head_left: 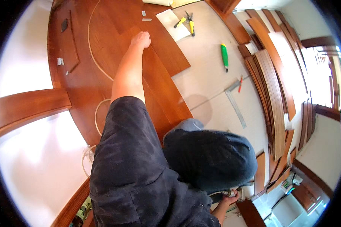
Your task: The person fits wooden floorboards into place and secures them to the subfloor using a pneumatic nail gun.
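My left arm reaches forward over the reddish-brown floorboards [161,81]. My left hand [141,39] rests on them with its fingers curled into a fist, and nothing shows in it. Down at the lower right, beside my bent knee, my right hand [231,196] is closed round a tool with a metallic fitting [228,193]. My dark trouser leg hides most of that tool, so its kind cannot be made out. A grey-socked foot [189,125] of mine is at the edge of the laid boards.
On the pale underlay lie yellow-handled pliers [188,24], a green-handled knife [224,57], a metal square [235,108] and a red pencil [240,84]. Loose planks [271,98] are stacked at right. A thin beige hose [90,38] curves across the boards. A wooden post [32,109] stands left.
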`<state>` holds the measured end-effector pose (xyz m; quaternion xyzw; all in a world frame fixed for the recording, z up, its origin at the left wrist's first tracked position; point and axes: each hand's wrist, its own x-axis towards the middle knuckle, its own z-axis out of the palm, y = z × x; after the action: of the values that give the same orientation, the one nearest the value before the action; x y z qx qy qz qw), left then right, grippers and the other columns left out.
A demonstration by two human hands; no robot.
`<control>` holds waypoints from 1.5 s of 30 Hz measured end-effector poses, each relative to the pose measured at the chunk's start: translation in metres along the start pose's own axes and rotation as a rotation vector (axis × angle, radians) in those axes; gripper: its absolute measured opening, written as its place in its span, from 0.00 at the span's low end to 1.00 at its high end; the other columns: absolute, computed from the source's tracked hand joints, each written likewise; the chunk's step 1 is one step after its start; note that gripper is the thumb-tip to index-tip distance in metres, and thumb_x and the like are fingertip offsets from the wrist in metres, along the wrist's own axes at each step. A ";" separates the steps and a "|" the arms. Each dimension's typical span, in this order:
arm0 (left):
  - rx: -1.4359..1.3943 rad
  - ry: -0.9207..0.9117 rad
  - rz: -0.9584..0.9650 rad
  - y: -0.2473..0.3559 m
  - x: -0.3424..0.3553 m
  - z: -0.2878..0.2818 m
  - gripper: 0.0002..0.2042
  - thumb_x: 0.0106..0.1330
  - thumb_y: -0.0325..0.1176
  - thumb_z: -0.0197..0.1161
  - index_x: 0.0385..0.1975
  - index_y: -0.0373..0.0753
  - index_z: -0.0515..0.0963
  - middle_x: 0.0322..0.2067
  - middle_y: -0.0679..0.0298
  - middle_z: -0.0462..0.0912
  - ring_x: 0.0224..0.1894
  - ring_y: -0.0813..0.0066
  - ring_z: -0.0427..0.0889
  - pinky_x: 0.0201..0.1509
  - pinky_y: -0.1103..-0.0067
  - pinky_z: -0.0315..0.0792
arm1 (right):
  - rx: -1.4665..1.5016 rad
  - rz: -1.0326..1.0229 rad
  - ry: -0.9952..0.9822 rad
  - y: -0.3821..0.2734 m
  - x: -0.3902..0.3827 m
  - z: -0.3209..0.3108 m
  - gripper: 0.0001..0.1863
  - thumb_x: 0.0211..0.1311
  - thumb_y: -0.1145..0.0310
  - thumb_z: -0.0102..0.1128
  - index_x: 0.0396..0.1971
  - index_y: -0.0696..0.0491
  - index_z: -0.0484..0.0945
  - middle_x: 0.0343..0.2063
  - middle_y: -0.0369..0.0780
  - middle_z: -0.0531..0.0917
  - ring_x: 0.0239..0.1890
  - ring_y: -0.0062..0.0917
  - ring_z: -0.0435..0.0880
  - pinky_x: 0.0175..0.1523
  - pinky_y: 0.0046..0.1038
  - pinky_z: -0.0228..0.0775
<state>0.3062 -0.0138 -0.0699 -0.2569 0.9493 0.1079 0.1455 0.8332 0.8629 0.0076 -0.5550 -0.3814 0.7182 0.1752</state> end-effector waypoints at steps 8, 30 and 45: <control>-0.010 0.257 -0.026 0.002 0.123 -0.005 0.20 0.71 0.49 0.61 0.60 0.54 0.77 0.65 0.63 0.72 0.66 0.61 0.73 0.66 0.61 0.69 | 0.062 0.249 -0.091 -0.027 -0.055 0.034 0.14 0.60 0.57 0.52 0.17 0.45 0.69 0.16 0.32 0.76 0.25 0.23 0.79 0.40 0.32 0.77; -0.292 0.216 -0.249 -0.023 0.188 0.007 0.19 0.70 0.35 0.59 0.59 0.42 0.75 0.56 0.50 0.81 0.56 0.52 0.81 0.59 0.60 0.74 | -0.140 0.179 -0.490 -0.058 -0.020 0.334 0.09 0.73 0.65 0.50 0.45 0.53 0.70 0.22 0.31 0.66 0.20 0.16 0.68 0.32 0.26 0.75; 0.021 0.002 -0.270 -0.021 0.122 0.030 0.21 0.64 0.48 0.69 0.47 0.38 0.86 0.51 0.46 0.84 0.56 0.51 0.83 0.58 0.62 0.77 | 0.127 0.072 -0.378 -0.022 -0.083 0.160 0.12 0.72 0.64 0.53 0.27 0.49 0.66 0.20 0.30 0.68 0.21 0.17 0.72 0.36 0.28 0.75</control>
<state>0.2227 -0.0788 -0.1417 -0.3807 0.9074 0.0771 0.1603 0.7076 0.7648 0.0940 -0.4113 -0.3414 0.8380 0.1096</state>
